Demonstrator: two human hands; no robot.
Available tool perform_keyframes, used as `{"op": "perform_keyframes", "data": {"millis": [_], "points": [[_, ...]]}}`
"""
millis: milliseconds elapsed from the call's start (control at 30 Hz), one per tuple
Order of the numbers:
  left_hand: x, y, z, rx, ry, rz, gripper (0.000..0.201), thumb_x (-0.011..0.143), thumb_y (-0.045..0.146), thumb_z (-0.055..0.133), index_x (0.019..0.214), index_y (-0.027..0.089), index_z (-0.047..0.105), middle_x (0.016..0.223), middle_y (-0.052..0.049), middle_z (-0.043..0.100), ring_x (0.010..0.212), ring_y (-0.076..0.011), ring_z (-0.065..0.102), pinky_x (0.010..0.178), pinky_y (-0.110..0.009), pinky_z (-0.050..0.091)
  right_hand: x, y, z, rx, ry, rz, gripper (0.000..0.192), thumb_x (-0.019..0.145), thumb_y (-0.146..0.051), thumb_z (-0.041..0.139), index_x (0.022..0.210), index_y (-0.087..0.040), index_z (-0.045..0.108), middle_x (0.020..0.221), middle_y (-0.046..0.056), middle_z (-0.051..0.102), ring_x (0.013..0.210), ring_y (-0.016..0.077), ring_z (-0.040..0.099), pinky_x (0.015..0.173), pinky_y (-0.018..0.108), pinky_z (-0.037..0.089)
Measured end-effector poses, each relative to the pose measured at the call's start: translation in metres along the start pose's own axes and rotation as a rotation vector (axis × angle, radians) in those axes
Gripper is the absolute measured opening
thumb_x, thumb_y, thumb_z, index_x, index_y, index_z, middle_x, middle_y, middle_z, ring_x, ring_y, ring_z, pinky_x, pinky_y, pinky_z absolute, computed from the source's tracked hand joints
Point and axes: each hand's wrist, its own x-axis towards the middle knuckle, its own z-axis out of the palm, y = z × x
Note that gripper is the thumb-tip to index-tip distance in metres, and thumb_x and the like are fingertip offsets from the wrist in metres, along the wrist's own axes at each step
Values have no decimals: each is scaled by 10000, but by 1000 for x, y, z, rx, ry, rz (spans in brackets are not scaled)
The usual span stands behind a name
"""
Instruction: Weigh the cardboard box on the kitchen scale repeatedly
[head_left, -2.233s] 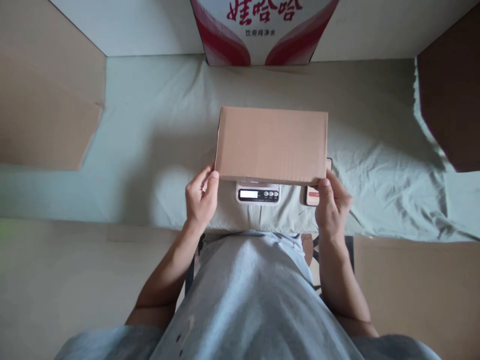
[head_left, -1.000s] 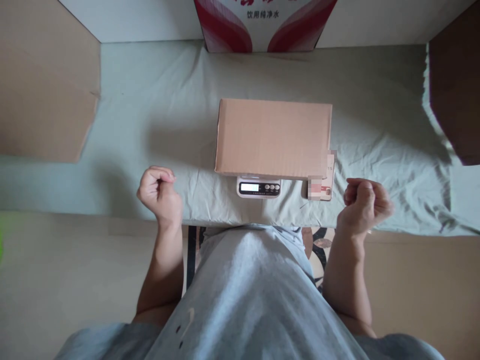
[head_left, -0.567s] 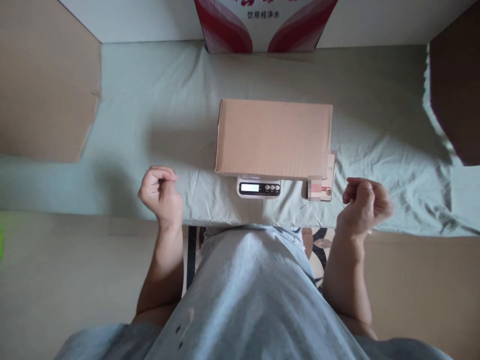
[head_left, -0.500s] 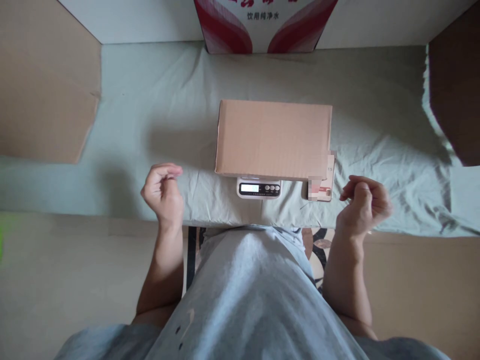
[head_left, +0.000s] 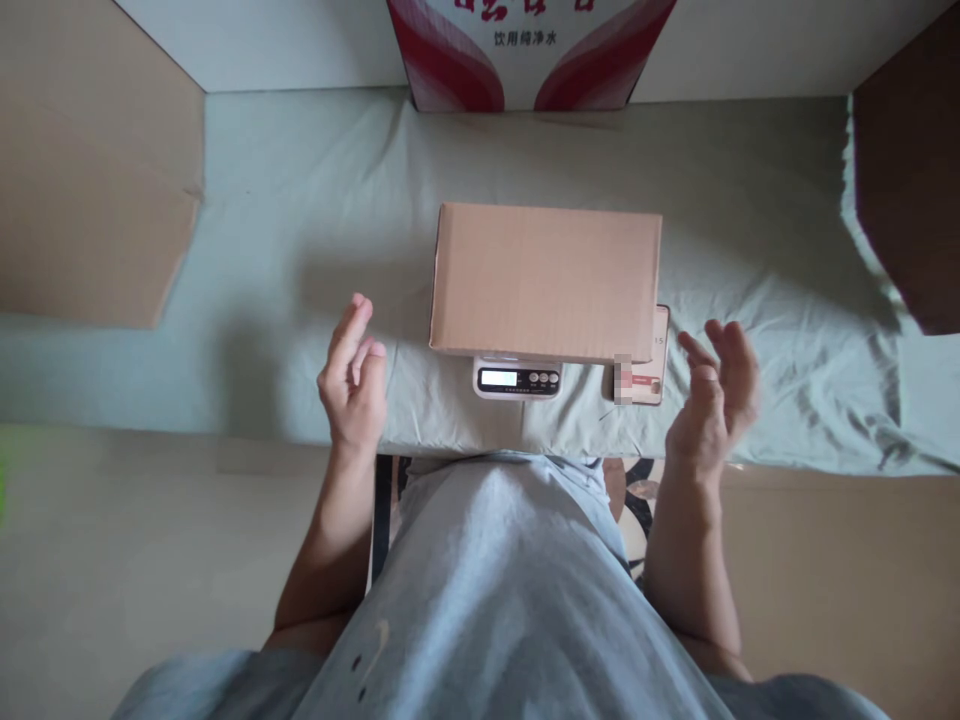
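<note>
Box [head_left: 545, 280] rests on a scale [head_left: 516, 380] between left hand [head_left: 354, 390] and right hand [head_left: 709, 405], apart from both. Thumb and fingers of each stand parted. The box is nearest the left; a phone [head_left: 657, 355], partly hidden by the box, lies just inward of the right.

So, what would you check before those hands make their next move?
1. Cardboard box resting on the scale: ok.
2. Box centred there: looks not ok; it overhangs more to the right.
3. Left hand and right hand off the box: ok, both open and apart from it.
4. Display lit: ok.
5. Reading legible: cannot tell, too washed out.
6. Phone touching the box: cannot tell; the box partly covers it.
</note>
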Motion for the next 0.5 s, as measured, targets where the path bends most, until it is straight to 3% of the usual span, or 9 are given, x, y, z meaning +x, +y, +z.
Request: {"op": "perform_keyframes", "data": {"millis": [167,300,500], "points": [[-11,0,19,-89,-128,-64,553,865,488,599,1388,355,478,1413,-52,578,1353,-276,509,1115,-497,451,-11,-14,10,-98,-224,89,443,885,-453,520,1297,-297,573,1357,65,627,1229,264,620,1083,574,438],[-16,1,30,-81,-133,-55,487,880,436,598,1343,298,539,1388,-72,602,1320,-253,546,1071,-440,507,-14,-21,18,-131,-226,93,455,880,-484,530,1275,-269,595,1303,72,663,1220,268,619,1071,545,455],[-14,5,32,-76,-174,-72,454,887,414,593,1315,265,573,1367,-79,622,1254,-236,604,1046,-396,533,-9,-19,21,-180,-202,80,425,885,-470,526,1246,-266,622,1252,65,686,1195,251,617,1052,505,459]]}}
